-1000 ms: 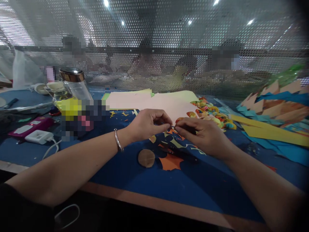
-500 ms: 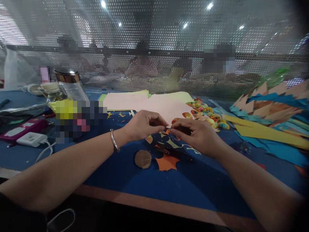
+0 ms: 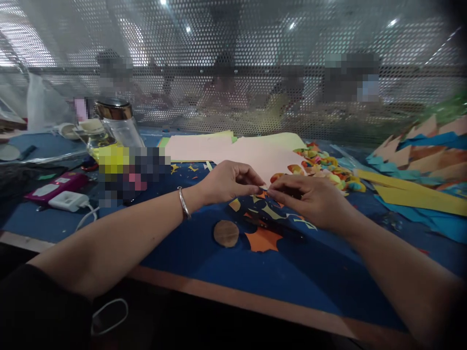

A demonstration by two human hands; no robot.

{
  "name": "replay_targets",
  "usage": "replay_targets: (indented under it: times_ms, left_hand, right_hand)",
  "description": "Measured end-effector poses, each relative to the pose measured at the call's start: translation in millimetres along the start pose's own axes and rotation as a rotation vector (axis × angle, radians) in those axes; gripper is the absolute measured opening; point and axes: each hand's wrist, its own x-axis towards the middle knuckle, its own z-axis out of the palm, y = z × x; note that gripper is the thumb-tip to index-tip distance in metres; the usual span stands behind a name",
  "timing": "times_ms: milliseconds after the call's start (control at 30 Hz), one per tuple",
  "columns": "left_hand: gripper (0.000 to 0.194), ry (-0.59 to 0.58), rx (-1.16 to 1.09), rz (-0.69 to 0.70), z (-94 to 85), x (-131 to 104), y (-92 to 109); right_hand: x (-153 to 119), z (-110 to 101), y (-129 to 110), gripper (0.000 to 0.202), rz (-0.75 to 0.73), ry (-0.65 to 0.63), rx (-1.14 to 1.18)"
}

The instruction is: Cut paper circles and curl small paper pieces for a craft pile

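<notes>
My left hand [image 3: 233,182], with a silver bangle at the wrist, is pinched at the fingertips over the blue table [image 3: 189,257]. Opposite it, my right hand [image 3: 310,197] pinches too, its fingertips meeting those of the left. Whatever lies between them is too small and too hidden to name. Below the hands are a round brown cardboard disc [image 3: 226,234] and an orange paper scrap [image 3: 263,239] with scalloped edges. Pale and orange offcuts [image 3: 272,211] are scattered just under the fingers.
Pale paper sheets [image 3: 251,153] lie behind the hands, beside a pile of colourful cut pieces [image 3: 328,167]. Yellow strips [image 3: 419,189] and pointed folded papers are at the right. A glass bottle [image 3: 126,126] and white charger [image 3: 69,201] stand left. A perforated screen [image 3: 248,107] rises behind.
The view has shifted, so the table and both hands appear slightly further right and higher. Both hands keep the same pinched pose, fingertips together.
</notes>
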Motion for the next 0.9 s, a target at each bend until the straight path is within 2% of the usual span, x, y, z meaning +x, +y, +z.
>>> replay_targets:
  times_ms: [400,633,900]
  left_hand:
    - [0.029,-0.03,0.012,0.012,-1.8,-1.8,5.9]
    - [0.018,0.043,-0.022,-0.041,1.5,0.7,4.6]
    - [0.019,0.037,-0.091,-0.079,1.0,1.9,-0.9]
  right_hand:
    - [0.9,-1.2,-5.1,0.025,-0.023,0.016,-0.017]
    - [-0.1,-1.8,-5.2,0.026,-0.017,0.001,-0.023]
    - [0.9,0.2,-3.3,0.024,-0.039,0.009,-0.066]
